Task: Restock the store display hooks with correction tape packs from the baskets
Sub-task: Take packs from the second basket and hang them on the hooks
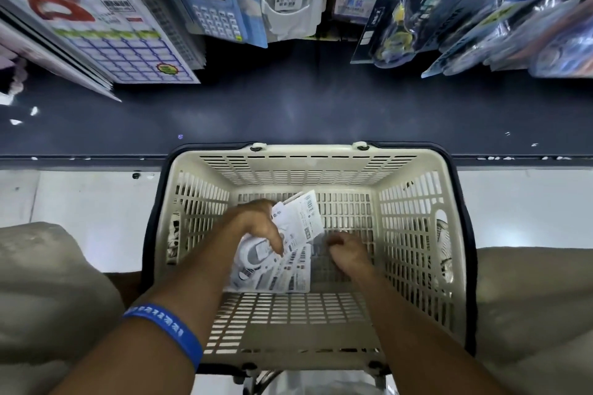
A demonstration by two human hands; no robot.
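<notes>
A cream plastic basket (308, 159) with dark handles stands on the floor right below me. Both my hands reach into it. My left hand (256, 226), with a blue wristband on its wrist, grips a fanned bunch of white correction tape packs (305, 218). More white packs (282, 276) lie flat on the basket floor under that hand. My right hand (346, 248) is curled into a loose fist just right of the packs, low in the basket. Whether it holds a pack is hidden by its own fingers.
Above the basket runs a dark base shelf (288, 112). Over it hang carded goods: calculators (215, 6), a blue PET-labelled pack (414, 9), more blue packs (545, 9) at the right, and sticker sheets (106, 29) at the left. My knees (41, 282) flank the basket.
</notes>
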